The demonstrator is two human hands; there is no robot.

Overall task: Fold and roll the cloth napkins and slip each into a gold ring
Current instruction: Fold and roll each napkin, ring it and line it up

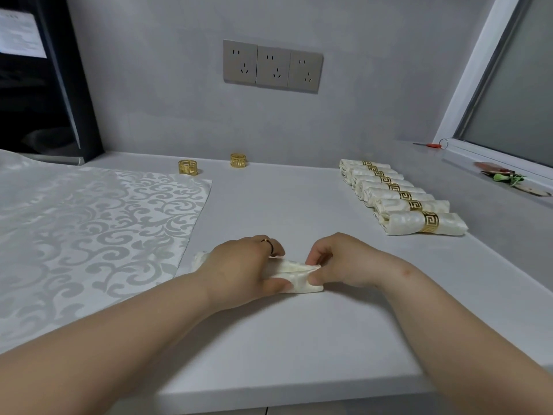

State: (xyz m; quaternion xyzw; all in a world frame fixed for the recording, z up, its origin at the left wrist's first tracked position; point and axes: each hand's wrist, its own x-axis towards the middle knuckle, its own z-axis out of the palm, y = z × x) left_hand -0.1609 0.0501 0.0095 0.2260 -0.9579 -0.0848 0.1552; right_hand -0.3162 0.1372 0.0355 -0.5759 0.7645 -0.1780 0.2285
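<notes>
The grey tabletop (269, 339) filled most of the view. A large white cloth (89, 235) with a scroll pattern lay flat over its left side and reached the left edge. Behind the far left corner stood a dark cabinet (51, 109), and on it was a white sheet of paper (21, 34) with lines of print too blurred to read. On the wall above the far edge was a panel of three sockets (272, 65) with no label that could be read.

Near the right edge, a row of rolled napkins (378, 193) lay side by side and touched each other. Each one sat inside a gold band with a square key pattern.

Both hands were close together in the middle of the tabletop, nearer to the front edge. The left hand (239, 268) lay over a cream rolled napkin (294, 275) and gripped it, with the thumb on the near side. The right hand (344, 262) pinched the right end of the same roll between the thumb and the fingers. The roll rested on the tabletop, just beside the right edge of the flat cloth.

Two loose gold rings stood by the far edge: the left gold ring (188, 167) at the far corner of the flat cloth, and the right gold ring (238, 160) a little apart from it. The left hand wore a thin finger ring (267, 242).
</notes>
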